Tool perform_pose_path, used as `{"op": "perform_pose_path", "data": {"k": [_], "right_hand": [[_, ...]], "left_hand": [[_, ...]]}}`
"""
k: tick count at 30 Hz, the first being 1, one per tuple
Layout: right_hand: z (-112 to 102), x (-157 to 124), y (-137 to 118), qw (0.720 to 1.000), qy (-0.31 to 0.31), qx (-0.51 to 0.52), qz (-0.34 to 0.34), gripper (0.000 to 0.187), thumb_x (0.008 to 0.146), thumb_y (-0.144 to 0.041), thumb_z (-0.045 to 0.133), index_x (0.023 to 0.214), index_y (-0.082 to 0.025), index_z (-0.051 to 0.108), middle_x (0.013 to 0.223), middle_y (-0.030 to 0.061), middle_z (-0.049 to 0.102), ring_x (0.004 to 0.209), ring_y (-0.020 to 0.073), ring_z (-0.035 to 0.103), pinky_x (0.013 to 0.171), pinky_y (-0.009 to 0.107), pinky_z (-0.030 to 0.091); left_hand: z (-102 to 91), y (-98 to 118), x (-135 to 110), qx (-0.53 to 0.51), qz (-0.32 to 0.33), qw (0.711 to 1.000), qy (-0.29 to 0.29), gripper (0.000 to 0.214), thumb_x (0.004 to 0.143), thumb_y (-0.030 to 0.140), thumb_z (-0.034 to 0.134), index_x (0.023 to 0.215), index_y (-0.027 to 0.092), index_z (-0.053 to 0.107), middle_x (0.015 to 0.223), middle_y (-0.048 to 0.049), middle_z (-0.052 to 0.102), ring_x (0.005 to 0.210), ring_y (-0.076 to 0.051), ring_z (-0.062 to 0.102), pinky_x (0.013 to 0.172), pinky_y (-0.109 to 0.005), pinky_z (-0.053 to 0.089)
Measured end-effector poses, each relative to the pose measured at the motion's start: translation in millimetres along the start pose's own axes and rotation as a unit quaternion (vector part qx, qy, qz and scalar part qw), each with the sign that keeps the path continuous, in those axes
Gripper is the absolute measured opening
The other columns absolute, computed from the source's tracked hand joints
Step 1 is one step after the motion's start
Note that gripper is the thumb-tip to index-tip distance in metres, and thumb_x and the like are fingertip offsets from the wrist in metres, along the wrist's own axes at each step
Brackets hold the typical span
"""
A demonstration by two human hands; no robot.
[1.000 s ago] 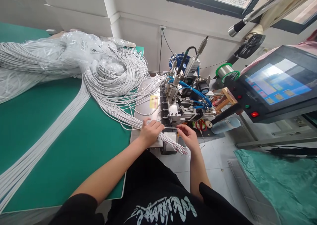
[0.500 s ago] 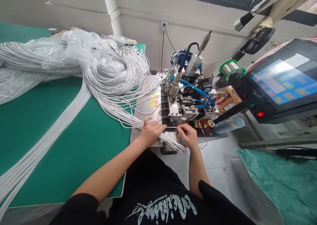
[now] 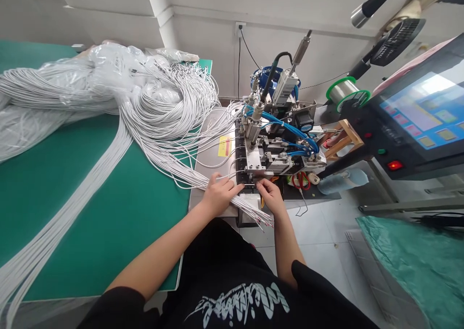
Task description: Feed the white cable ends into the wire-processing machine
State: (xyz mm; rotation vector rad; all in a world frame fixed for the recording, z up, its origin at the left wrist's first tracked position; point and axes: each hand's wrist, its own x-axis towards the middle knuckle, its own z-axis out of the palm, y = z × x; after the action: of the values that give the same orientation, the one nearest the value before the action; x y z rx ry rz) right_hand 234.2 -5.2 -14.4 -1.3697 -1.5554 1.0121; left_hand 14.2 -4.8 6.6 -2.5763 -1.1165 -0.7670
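Note:
My left hand rests with fingers curled over a bundle of thin white wires whose stripped ends stick out past the metal plate. My right hand pinches a single white wire just at the front of the small machine, which has blue hoses and metal blocks. The two hands are almost touching. A large pile of white wires loops back over the green table.
A touchscreen control panel with a red lit button stands on the right. A spool of wire and a small fan are behind the machine. Red-handled scissors lie by its base. Green sheeting lies on the floor.
My right hand has moved left and closer to the machine's front, bringing the single wire with it. My left hand stays on the bundle. The view has tilted slightly.

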Motion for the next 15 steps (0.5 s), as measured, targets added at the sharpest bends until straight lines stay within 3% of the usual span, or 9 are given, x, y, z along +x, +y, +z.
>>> {"op": "perform_pose_path", "data": {"k": [9,15], "right_hand": [[12,3,15,0.992,0.018,0.109,0.067,0.031,0.080,-0.045,0.053,0.062,-0.021,0.045,0.058,-0.0028,0.041,0.056,0.0125,0.038,0.054,0.024,0.034],[2,-7,13,0.994,0.038,0.069,0.071,0.036,0.081,-0.052,0.057,0.065,-0.019,0.054,0.058,-0.0021,0.047,0.055,0.0130,0.042,0.053,0.025,0.034]], "left_hand": [[-1.1,1,3,-0.021,-0.004,1.000,-0.018,0.036,0.086,0.004,0.042,0.105,0.024,0.066,0.067,0.0008,0.063,0.067,-0.014,0.057,0.087,-0.037,0.032],[-2.5,3,4,-0.028,-0.020,0.999,-0.011,0.029,0.083,0.009,0.049,0.100,0.024,0.067,0.098,-0.0037,0.070,0.091,-0.019,0.062,0.093,-0.043,0.028]]}}
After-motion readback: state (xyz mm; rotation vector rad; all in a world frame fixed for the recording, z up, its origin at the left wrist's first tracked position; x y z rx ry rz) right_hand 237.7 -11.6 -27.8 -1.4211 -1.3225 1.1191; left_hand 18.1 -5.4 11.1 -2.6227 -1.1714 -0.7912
